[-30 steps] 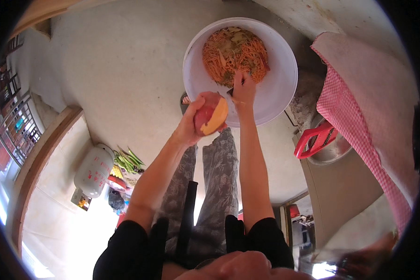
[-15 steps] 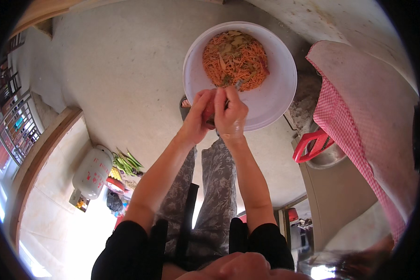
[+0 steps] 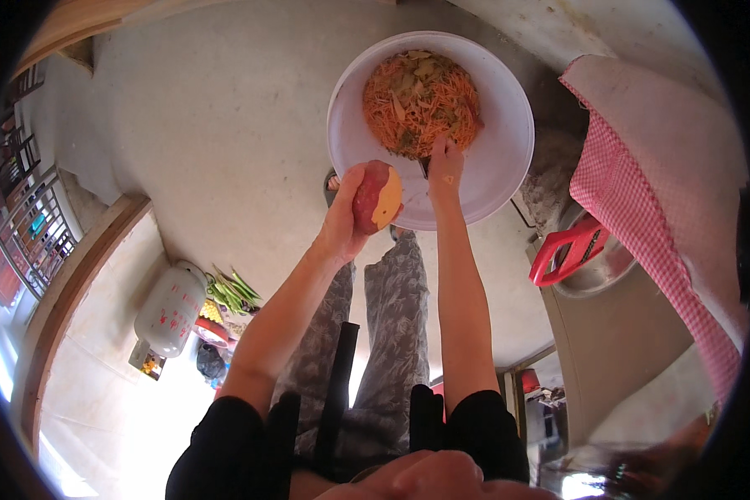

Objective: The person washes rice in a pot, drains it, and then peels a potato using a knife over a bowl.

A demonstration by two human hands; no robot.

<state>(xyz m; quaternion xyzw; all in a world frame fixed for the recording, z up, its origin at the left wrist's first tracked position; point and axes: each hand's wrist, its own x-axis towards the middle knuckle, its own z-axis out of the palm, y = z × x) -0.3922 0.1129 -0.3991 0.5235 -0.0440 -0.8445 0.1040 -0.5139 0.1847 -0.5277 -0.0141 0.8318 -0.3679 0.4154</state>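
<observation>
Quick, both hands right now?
Left hand: closed around a partly peeled, red-skinned sweet potato.
Right hand: closed on a dark tool, exact kind unclear.

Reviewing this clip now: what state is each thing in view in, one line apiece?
Red-skinned root: partly peeled, orange flesh bared on its right side
Left hand: closed around the root
Right hand: closed on a dark tool, mostly hidden
White tub: open, partly filled
Orange shreds: loose, mixed with peelings
Checked cloth: draped
Green vegetables: loosely piled
</observation>
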